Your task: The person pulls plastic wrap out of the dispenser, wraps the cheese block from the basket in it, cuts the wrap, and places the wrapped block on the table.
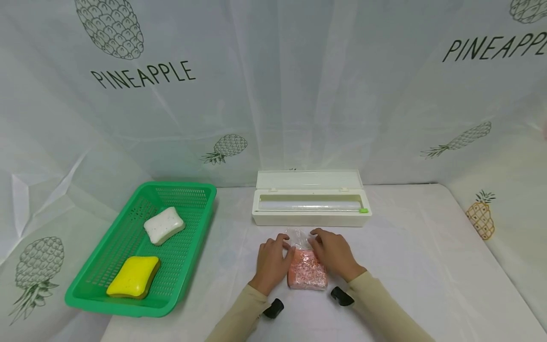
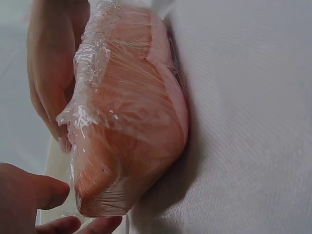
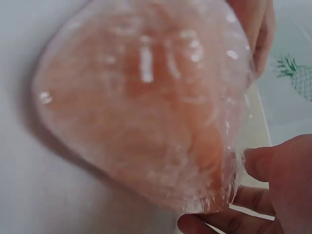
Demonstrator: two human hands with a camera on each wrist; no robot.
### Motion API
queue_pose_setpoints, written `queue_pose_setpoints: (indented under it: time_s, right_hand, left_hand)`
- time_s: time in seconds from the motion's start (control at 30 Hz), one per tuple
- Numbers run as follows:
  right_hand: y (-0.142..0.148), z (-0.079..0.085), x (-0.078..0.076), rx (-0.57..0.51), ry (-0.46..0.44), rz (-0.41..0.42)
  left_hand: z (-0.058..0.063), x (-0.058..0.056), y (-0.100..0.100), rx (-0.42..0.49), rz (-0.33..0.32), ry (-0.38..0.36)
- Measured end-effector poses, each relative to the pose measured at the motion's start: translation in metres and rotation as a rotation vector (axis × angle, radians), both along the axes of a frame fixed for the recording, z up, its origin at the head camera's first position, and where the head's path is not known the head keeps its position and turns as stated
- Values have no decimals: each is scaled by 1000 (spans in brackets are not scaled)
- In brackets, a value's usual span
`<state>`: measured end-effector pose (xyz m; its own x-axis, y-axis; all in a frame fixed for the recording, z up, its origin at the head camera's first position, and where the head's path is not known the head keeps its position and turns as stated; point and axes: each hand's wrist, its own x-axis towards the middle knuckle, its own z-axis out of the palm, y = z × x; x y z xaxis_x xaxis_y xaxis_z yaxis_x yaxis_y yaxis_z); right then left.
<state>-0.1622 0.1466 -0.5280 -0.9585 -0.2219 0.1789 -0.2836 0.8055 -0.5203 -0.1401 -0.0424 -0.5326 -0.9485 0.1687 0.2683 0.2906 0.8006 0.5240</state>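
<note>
A pinkish-orange sponge [image 1: 306, 274] wrapped in clear plastic wrap lies on the white-covered table, with loose wrap [image 1: 298, 237] extending from its far end. At the left of that end is my left hand [image 1: 271, 260], its thumb beside the sponge and its fingers bent near the wrap. My right hand [image 1: 335, 251] reaches the right side, fingertips at the wrap's edge. Both wrist views show the thumb apart from the fingers around the far end. Wrinkled film covers the sponge's side [image 2: 131, 92] in the left wrist view; its surface [image 3: 141, 107] looks blurred in the right wrist view.
Just beyond the hands stands a white cling film dispenser [image 1: 312, 221], lid raised, with a film roll [image 1: 309, 205] inside and a green slider [image 1: 363, 210]. To the left, a green basket [image 1: 188, 280] holds a white sponge [image 1: 164, 225] and a yellow sponge [image 1: 132, 276].
</note>
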Motion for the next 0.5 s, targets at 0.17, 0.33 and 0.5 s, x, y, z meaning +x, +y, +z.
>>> queue_pose_setpoints:
  time_s: [0.17, 0.33, 0.5]
  right_hand:
    - [-1, 1, -3, -129, -158, -4]
    - [-1, 3, -5, -242, -187, -27]
    - [4, 4, -6, -333, -200, -22]
  left_hand:
    - [-1, -1, 1, 46, -9, -7]
    - [-1, -2, 2, 91, -12, -13]
    - [-2, -5, 1, 182, 8, -87]
